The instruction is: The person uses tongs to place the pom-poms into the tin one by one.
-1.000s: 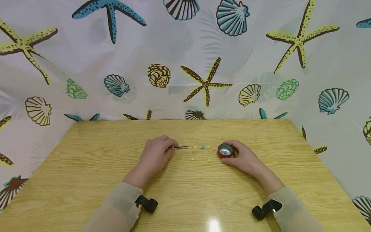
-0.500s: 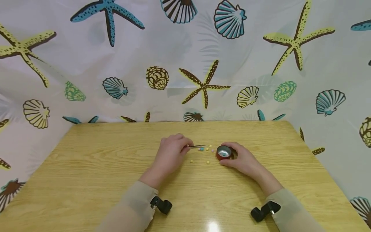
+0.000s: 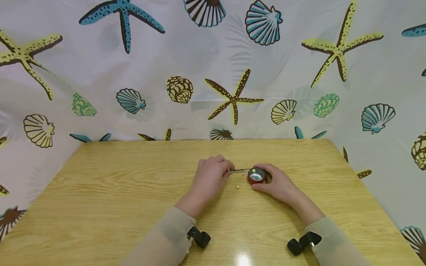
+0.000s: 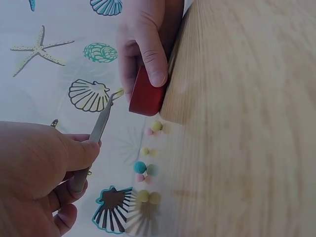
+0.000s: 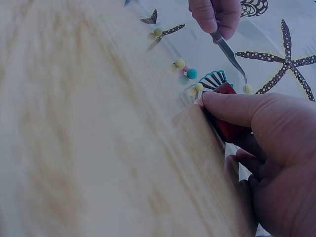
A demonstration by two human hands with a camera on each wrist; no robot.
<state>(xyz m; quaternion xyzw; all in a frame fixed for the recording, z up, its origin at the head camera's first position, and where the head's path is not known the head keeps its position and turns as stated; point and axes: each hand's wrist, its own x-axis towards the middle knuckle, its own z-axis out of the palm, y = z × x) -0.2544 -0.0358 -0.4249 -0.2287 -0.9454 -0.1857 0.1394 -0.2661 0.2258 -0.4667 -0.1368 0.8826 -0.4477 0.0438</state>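
Note:
My left hand (image 3: 213, 179) pinches steel tweezers (image 4: 101, 123), which point to the right. A small yellow ball (image 4: 120, 92) sits between their tips. In the head view that ball overlaps the rim of a small round cup (image 3: 255, 181), red outside and silvery inside. Something teal shows on the cup's inner floor. My right hand (image 3: 281, 183) grips the cup on the table, thumb on the near side and fingers on the far side. Left of the cup lie loose balls, among them a teal ball (image 4: 140, 168), a pink ball (image 4: 149, 132) and a yellow ball (image 4: 156, 126).
The wooden table (image 3: 116, 192) reaches back to a white cloth (image 3: 199, 48) printed with shells and starfish. Another yellow ball (image 3: 237, 187) lies on the near side of the cup. Each sleeve carries a black wrist mount (image 3: 199, 237).
My left hand has moved right, lifting the yellow ball in the tweezers from the table to the cup's rim. My right hand stays on the cup.

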